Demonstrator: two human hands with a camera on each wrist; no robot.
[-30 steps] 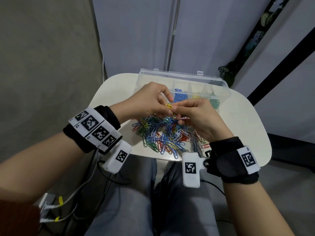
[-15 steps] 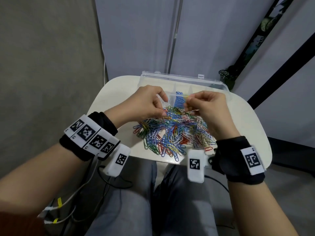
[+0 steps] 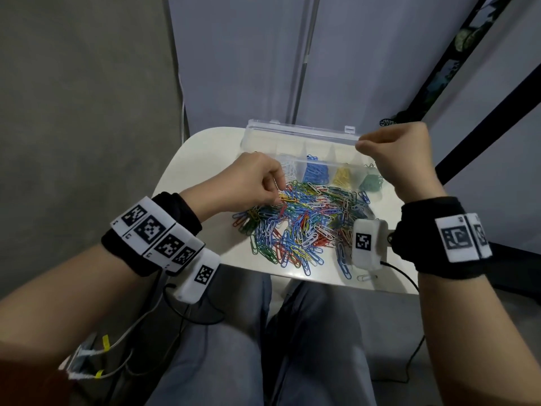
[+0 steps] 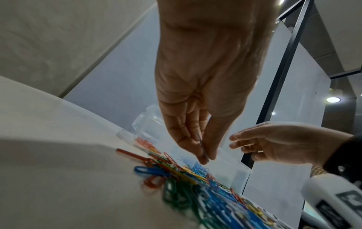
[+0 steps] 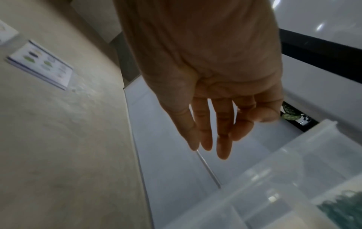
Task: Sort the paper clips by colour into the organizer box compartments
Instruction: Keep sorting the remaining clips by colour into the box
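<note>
A heap of mixed-colour paper clips [image 3: 301,227] lies on the small white table [image 3: 205,153]. Behind it stands the clear organizer box [image 3: 301,133], lid open, with white [image 3: 289,168], blue [image 3: 316,172], yellow [image 3: 342,177] and green clips [image 3: 371,183] in separate compartments. My left hand [image 3: 276,190] is at the heap's far left edge. In the left wrist view its thumb and fingers [image 4: 204,158] pinch one thin clip whose colour I cannot tell. My right hand [image 3: 363,146] hovers above the box's right end, its fingers [image 5: 213,147] relaxed and holding nothing.
One stray white clip [image 3: 366,277] lies near the table's front edge. My knees sit just under that edge, and cables hang at the lower left. Grey wall panels rise close behind the box.
Both hands held a yellow clip together over the heap. The right hand has since travelled up and right over the box and opened; the left hand dropped to the heap's edge.
</note>
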